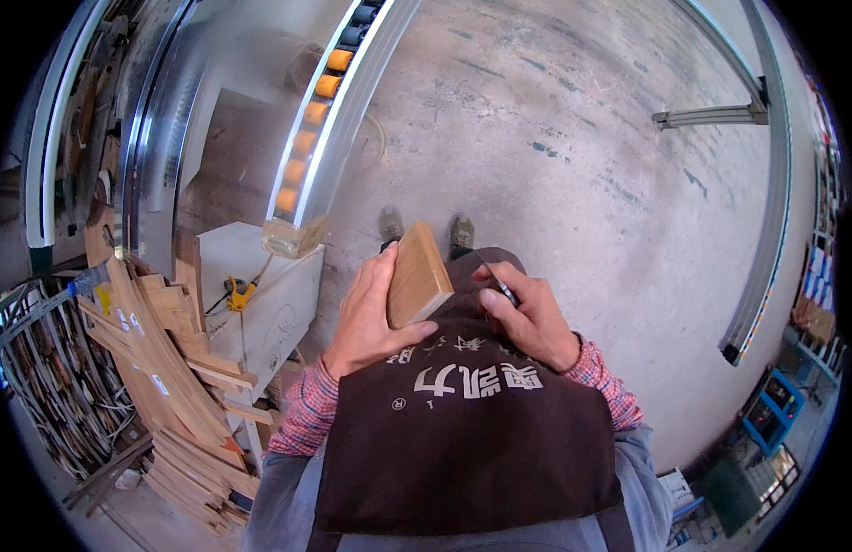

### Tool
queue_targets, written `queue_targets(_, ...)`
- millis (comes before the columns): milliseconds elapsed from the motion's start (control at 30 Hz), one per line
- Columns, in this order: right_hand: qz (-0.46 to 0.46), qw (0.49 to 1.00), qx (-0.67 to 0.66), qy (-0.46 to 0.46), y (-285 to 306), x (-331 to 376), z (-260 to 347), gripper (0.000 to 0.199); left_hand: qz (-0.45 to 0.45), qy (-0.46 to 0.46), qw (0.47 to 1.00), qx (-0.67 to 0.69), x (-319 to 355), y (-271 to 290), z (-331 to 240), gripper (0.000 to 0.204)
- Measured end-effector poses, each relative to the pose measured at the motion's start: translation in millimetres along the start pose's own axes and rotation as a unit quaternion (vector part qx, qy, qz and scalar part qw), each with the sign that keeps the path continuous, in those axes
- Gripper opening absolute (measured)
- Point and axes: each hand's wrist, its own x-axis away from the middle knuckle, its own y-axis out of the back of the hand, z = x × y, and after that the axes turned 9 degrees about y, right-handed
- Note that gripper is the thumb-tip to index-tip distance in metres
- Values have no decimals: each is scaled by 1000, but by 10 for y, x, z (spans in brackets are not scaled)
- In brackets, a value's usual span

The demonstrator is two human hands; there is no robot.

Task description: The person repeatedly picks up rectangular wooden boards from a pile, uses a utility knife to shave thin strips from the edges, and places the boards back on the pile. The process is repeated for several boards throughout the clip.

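L hand (369,313) gripping wood block (418,276), tilted up | R hand (527,317) pinching small dark tool (501,289)

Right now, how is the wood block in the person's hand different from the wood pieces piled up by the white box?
The wood block is one short, thick piece held off the ground in the left hand; the stacked wood pieces are many, lying in a leaning heap beside the white cabinet. The block looks smooth and neat; the pile is jumbled, with long thin strips. Both are light brown wood.
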Motion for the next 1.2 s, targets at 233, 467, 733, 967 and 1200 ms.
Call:
queue_targets(233,28,997,56,34,101,153,267,29,-56,9,997,-60,38,-187,-211,118)
queue_targets(467,4,986,-151,-68,146,140,-14,36,-52,46,989,-129,33,-214,-481,114)
queue_targets(733,40,903,-402,-144,233,110,-282,50,54,64,996,35,8,-115,-300,80)
queue_targets(967,-10,911,-391,-130,255,207,-285,49,59,89,925,365,-241,-577,19,47)
queue_targets(1200,-38,999,-8,-15,183,398,83,21,-41,120,958,256,-106,-350,-61,33)
